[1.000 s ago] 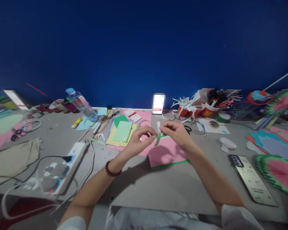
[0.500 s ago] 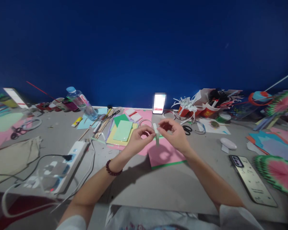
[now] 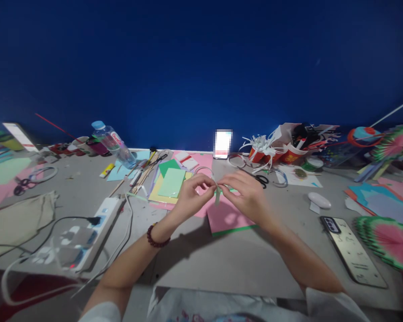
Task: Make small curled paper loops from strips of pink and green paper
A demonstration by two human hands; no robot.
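Above the table, my left hand [image 3: 196,193] pinches a thin pale green strip [image 3: 217,197] between thumb and fingertips. My right hand [image 3: 244,193] closes its fingertips on the same strip, right beside the left fingers; it is slightly blurred. The strip hangs down between the hands; whether it is paper or tape I cannot tell. Below it lies a pink paper sheet [image 3: 233,217] with green edges, partly shaded by the hands. A pile of coloured paper with a light green sheet [image 3: 172,182] on top is just left of my left hand.
Black-handled scissors [image 3: 262,180] lie beyond my right hand. A lit phone [image 3: 222,144] leans against the blue wall. To the left are a power strip [image 3: 99,232] with cords and a tilted bottle [image 3: 114,143]. Another phone [image 3: 354,252] and pink-green paper fans [image 3: 386,243] lie right.
My right hand has moved left and slightly down, its fingertips now meeting the left ones at the strip. Less of the strip shows above the fingers. My left hand has barely shifted.
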